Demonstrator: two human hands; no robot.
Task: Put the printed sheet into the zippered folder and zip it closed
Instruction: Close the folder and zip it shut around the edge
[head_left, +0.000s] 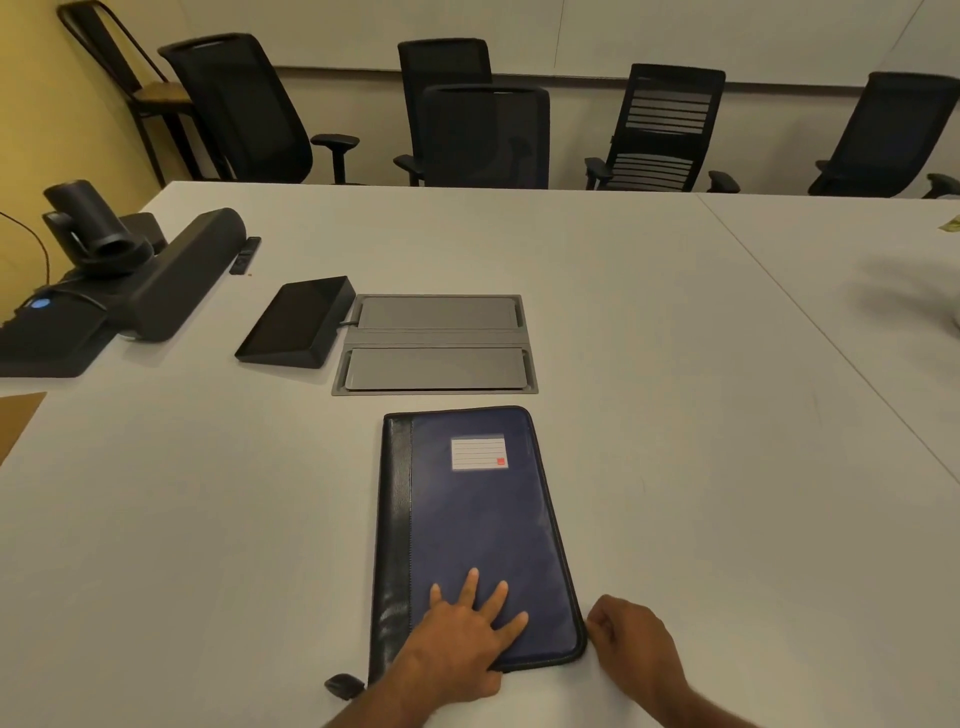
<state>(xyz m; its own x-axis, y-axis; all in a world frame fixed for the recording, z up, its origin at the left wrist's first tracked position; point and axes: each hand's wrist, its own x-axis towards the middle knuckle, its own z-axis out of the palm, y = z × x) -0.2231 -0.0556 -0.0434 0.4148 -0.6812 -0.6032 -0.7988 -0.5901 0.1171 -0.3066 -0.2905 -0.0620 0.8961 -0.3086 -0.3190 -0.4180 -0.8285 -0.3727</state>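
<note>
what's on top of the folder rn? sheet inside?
Left hand lies flat on the closed folder, below its label. Right hand is at its corner. The inside is covered; no sheet is visible.

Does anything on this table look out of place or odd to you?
Nothing looks spilled or damaged. The blue zippered folder lies flat and closed under the left hand, while the right hand curls at its near corner. No printed sheet is visible. A blurred pale patch at the right edge is too smeared to identify.
</note>
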